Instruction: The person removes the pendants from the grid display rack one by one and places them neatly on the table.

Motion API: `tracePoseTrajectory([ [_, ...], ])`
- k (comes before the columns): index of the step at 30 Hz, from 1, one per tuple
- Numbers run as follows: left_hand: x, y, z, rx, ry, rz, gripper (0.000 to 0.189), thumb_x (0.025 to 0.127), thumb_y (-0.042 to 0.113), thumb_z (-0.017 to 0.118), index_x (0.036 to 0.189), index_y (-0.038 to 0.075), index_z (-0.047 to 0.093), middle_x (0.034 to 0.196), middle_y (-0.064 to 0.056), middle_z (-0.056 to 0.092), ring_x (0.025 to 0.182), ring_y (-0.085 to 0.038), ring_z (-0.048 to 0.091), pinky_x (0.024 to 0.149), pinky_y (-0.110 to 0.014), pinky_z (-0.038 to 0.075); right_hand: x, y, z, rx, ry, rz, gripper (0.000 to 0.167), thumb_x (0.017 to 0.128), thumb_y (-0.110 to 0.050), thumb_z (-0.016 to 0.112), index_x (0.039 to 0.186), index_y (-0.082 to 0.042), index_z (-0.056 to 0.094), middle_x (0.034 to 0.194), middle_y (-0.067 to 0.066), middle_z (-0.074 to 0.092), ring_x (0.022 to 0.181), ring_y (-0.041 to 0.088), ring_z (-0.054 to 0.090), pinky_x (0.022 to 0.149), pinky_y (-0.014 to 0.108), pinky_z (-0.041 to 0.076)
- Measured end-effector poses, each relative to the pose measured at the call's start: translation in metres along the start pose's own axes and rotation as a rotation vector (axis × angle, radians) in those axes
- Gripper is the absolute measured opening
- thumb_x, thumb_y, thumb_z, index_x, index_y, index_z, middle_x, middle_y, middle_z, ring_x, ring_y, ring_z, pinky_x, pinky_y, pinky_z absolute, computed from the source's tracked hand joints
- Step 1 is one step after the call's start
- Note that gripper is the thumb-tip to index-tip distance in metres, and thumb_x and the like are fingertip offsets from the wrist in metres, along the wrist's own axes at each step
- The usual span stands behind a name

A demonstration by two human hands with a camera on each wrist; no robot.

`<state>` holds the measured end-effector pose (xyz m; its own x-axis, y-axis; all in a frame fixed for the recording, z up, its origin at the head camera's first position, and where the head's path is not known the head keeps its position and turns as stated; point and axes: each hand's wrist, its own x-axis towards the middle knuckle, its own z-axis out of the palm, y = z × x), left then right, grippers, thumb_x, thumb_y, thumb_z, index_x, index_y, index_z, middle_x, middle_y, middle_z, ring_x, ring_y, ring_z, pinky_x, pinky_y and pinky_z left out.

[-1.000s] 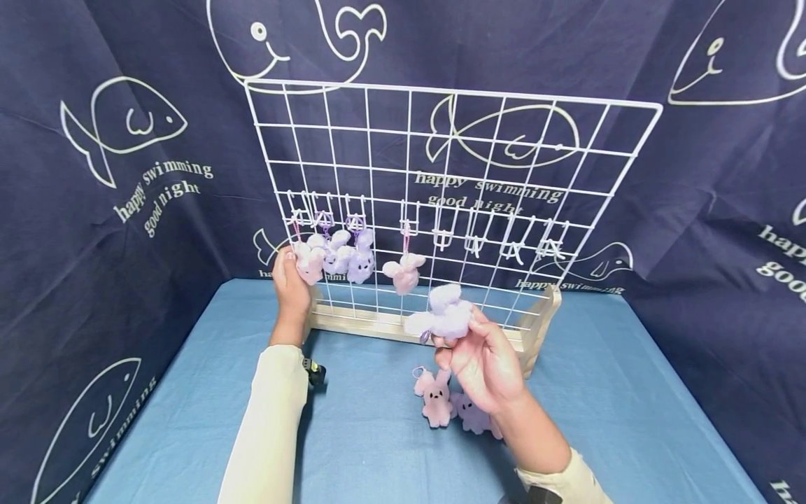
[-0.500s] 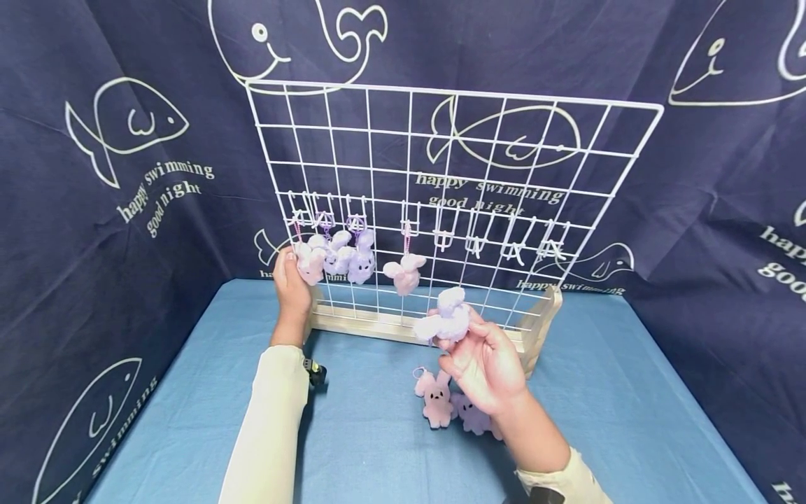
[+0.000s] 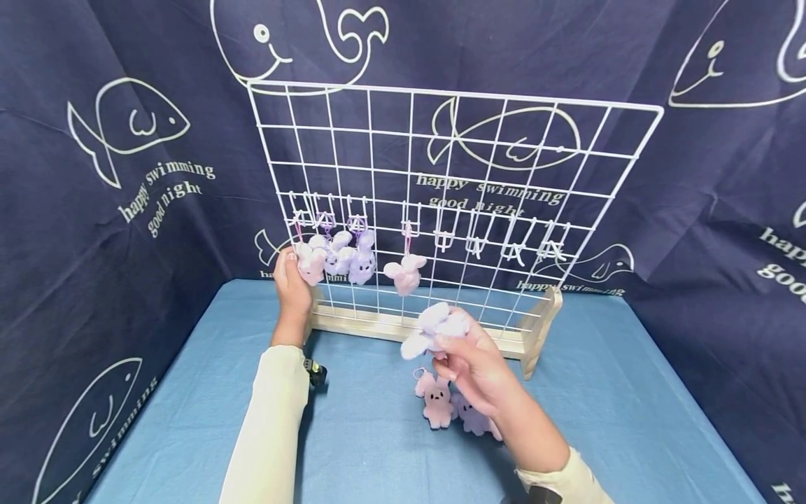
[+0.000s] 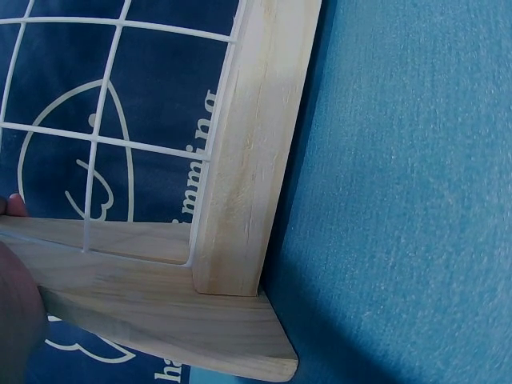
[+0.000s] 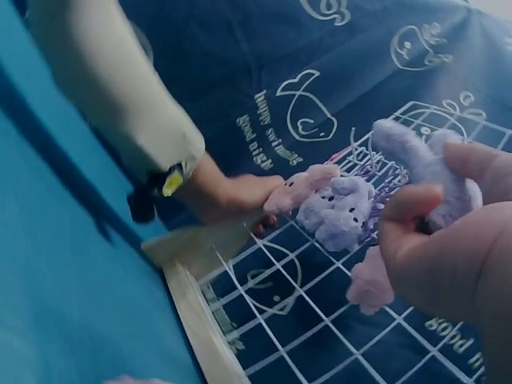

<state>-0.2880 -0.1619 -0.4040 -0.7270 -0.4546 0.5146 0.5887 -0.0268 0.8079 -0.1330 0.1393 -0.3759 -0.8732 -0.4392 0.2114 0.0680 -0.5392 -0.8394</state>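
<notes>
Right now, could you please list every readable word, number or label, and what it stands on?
"happy swimming good night": dark blue cloth, left side.
"happy swimming good night": same cloth, seen through the rack.
"happy swimming": cloth, low, behind the rack's right end.
"swimming": cloth, lower left, the rest cut off.
Other cloth words are cut off or partly hidden; no numbers or labels can be read.

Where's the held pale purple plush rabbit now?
Head view: the pale purple plush rabbit is in the right hand, just right of centre, in front of the white wire grid, below and right of the rightmost hanging pink plush rabbit.
</notes>
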Motion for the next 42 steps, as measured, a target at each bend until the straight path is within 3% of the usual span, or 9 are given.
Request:
tracePoseTrajectory([
  [7,0.001,0.000,-0.001,-0.016,0.007,0.004,0.032,0.105,0.004,0.035,0.100,0.016,0.065,0.092,0.013,0.060,0.089,-0.001,0.056,0.082,-0.016,0.047,0.003,0.008,0.011,-0.594,0.245,0.041,0.027,0.095,-0.004,0.068,0.120,-0.007,0.060,0.092,-0.006,0.063,0.072,0.007,0.057,0.066,0.020,0.050],
  [12,0.002,-0.001,-0.002,-0.009,0.004,-0.003,0.032,0.105,0.004,0.035,0.101,0.016,0.064,0.093,0.014,0.060,0.090,-0.001,0.056,0.083,-0.016,0.047,0.004,0.016,0.015,-0.776,0.260,0.091,0.033,0.092,-0.006,0.073,0.123,-0.005,0.062,0.099,0.008,0.066,0.070,0.010,0.068,0.063,0.025,0.057],
  [18,0.001,-0.002,-0.002,-0.009,0.004,-0.012,0.031,0.106,0.005,0.035,0.102,0.013,0.065,0.093,0.013,0.060,0.091,-0.001,0.056,0.084,-0.016,0.047,0.003,0.028,0.014,-1.045,0.151,0.152,0.032,0.099,-0.013,0.069,0.129,-0.023,0.061,0.097,0.012,0.069,0.056,0.014,0.067,0.050,0.034,0.056],
  [22,0.001,-0.001,-0.002,-0.019,-0.005,-0.019,0.031,0.106,0.005,0.035,0.102,0.015,0.064,0.094,0.013,0.061,0.090,-0.002,0.057,0.083,-0.016,0.048,0.004,0.035,0.010,-1.230,0.064,0.093,0.033,0.100,-0.010,0.065,0.129,-0.025,0.062,0.117,0.006,0.068,0.059,0.005,0.062,0.061,0.029,0.056],
  [25,0.002,-0.001,-0.002,-0.009,-0.004,-0.011,0.031,0.106,0.004,0.035,0.102,0.015,0.064,0.093,0.013,0.060,0.090,-0.001,0.056,0.084,-0.016,0.048,0.005,0.039,0.008,-1.339,-0.006,0.054,0.033,0.101,-0.008,0.063,0.131,-0.022,0.062,0.126,0.001,0.066,0.081,0.006,0.067,0.083,0.033,0.058],
  [29,0.002,-0.001,-0.001,-0.010,-0.001,-0.018,0.031,0.106,0.004,0.035,0.102,0.015,0.063,0.093,0.013,0.060,0.090,-0.001,0.056,0.083,-0.016,0.048,0.006,0.043,0.005,-1.455,-0.094,0.028,0.037,0.100,-0.001,0.060,0.134,-0.015,0.059,0.127,0.002,0.065,0.112,0.016,0.063,0.102,0.044,0.054],
  [31,0.002,-0.001,-0.001,-0.008,-0.003,-0.025,0.031,0.106,0.005,0.035,0.102,0.015,0.064,0.093,0.013,0.060,0.090,-0.001,0.056,0.082,-0.016,0.048,0.005,0.045,0.004,-1.470,-0.104,0.046,0.039,0.100,0.002,0.058,0.136,-0.013,0.055,0.127,0.005,0.064,0.111,0.020,0.063,0.101,0.044,0.054],
  [39,0.000,-0.002,-0.002,0.009,-0.002,-0.022,0.030,0.106,0.006,0.035,0.104,0.009,0.065,0.093,0.013,0.060,0.090,-0.001,0.056,0.082,-0.016,0.047,0.001,0.044,0.002,-1.365,-0.073,0.161,0.030,0.106,-0.002,0.050,0.134,-0.012,0.046,0.102,0.010,0.063,0.060,0.007,0.059,0.065,0.028,0.055],
  [42,0.000,-0.002,-0.002,0.013,0.004,-0.021,0.030,0.107,0.006,0.035,0.105,0.006,0.064,0.093,0.013,0.059,0.090,0.000,0.055,0.083,-0.016,0.047,0.000,0.043,0.003,-1.339,-0.099,0.168,0.027,0.107,-0.003,0.049,0.132,-0.012,0.048,0.103,0.009,0.061,0.054,0.005,0.058,0.064,0.027,0.054],
])
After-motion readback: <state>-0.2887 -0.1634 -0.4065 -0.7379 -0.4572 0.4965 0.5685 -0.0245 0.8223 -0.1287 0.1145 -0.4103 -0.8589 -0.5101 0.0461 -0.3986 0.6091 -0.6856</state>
